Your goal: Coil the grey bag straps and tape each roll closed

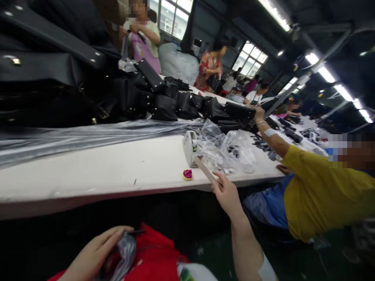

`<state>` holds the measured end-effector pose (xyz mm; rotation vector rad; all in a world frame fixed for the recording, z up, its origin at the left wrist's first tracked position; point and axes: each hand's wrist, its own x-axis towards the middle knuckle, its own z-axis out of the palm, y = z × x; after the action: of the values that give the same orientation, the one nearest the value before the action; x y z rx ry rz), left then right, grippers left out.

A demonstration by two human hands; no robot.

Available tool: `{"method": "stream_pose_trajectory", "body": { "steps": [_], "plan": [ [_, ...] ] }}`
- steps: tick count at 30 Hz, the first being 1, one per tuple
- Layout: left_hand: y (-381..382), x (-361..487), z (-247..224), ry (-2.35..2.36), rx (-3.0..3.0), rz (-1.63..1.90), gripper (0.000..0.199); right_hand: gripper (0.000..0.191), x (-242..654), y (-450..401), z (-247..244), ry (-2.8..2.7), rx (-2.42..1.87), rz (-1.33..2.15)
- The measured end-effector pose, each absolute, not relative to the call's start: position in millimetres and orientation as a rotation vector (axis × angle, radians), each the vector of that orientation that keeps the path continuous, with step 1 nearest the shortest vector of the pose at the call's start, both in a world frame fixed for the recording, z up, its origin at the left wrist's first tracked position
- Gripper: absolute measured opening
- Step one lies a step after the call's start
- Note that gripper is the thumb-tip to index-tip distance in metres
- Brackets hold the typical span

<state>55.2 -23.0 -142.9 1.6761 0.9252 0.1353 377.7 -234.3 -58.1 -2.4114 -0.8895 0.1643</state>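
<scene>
My right hand (227, 193) is closed on the end of a flat, pale strip (205, 169) above the table's front edge. The strip's far end reaches the white tape dispenser (190, 148). Low on the left, near my red clothing, my left hand (98, 249) is closed on a dark item wrapped in clear plastic (126, 249); its lower part is hidden. A small yellow cup with magenta contents (187, 175) rests on the table left of the strip.
Black bags (165, 106) line the back of the white table (96, 168), beside long plastic sheeting (73, 138). Crumpled clear bags (238, 154) lie right of the dispenser. A person in yellow (319, 187) reaches across at right; others stand behind.
</scene>
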Motion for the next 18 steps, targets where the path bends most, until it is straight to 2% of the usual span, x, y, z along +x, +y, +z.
{"method": "stream_pose_trajectory", "body": {
  "steps": [3,6,8,12,15,18],
  "plan": [
    [-32,52,-132,0.915,1.601,0.107,0.046,0.036,321,-203,-68,-1.0,-1.764,0.615],
    [-37,47,-127,0.903,1.59,0.161,0.047,0.039,289,-165,-84,-1.13,-1.57,0.758],
    [-40,42,-129,0.921,1.586,0.196,0.046,0.033,285,-136,-96,-1.324,-1.626,0.562],
    [-45,33,-134,0.965,1.548,0.238,0.047,0.024,299,-79,-118,-1.682,-1.957,-0.044],
    [-47,30,-134,0.985,1.501,0.23,0.05,0.017,307,-54,-131,-1.919,-2.182,-0.132],
    [-47,31,-132,0.983,1.46,0.241,0.051,0.017,307,-48,-137,-2.063,-2.229,-0.122]
  ]
}}
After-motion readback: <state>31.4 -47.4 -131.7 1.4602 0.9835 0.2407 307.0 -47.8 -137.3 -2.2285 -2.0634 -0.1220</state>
